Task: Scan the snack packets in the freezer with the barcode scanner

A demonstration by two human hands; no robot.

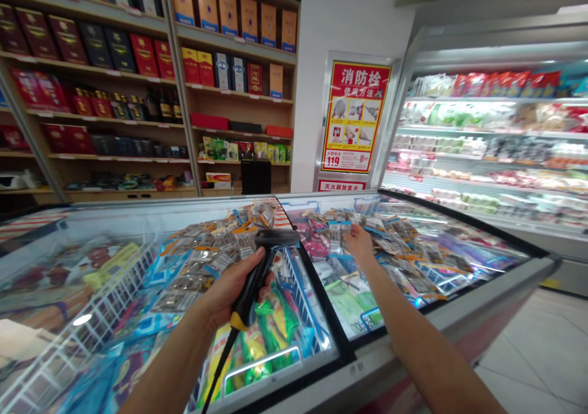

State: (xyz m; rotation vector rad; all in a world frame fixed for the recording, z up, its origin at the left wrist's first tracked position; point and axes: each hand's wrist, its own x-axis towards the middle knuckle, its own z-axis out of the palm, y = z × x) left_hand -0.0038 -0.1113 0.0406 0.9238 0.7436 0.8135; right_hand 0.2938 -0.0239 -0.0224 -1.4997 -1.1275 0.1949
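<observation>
A black barcode scanner (255, 279) with yellow trim is gripped in my left hand (234, 288), its head tilted up and its cable running down toward me. My right hand (359, 242) reaches over the right half of the chest freezer (381, 340), fingertips pinched at the edge of a small packet (339, 235) with a blue-edged top. Around that hand lies a spread of similar small packets (404, 248) with orange and blue edges. Another heap of them (215, 242) lies to the left, beyond the scanner.
Green and yellow bags (273, 328) show under the freezer glass, beside a white wire basket (101, 310). Shelves of boxed bottles (229, 65) stand behind. A red fire-hydrant poster (358, 117) hangs on the pillar, and a lit open fridge (487, 132) is at the right.
</observation>
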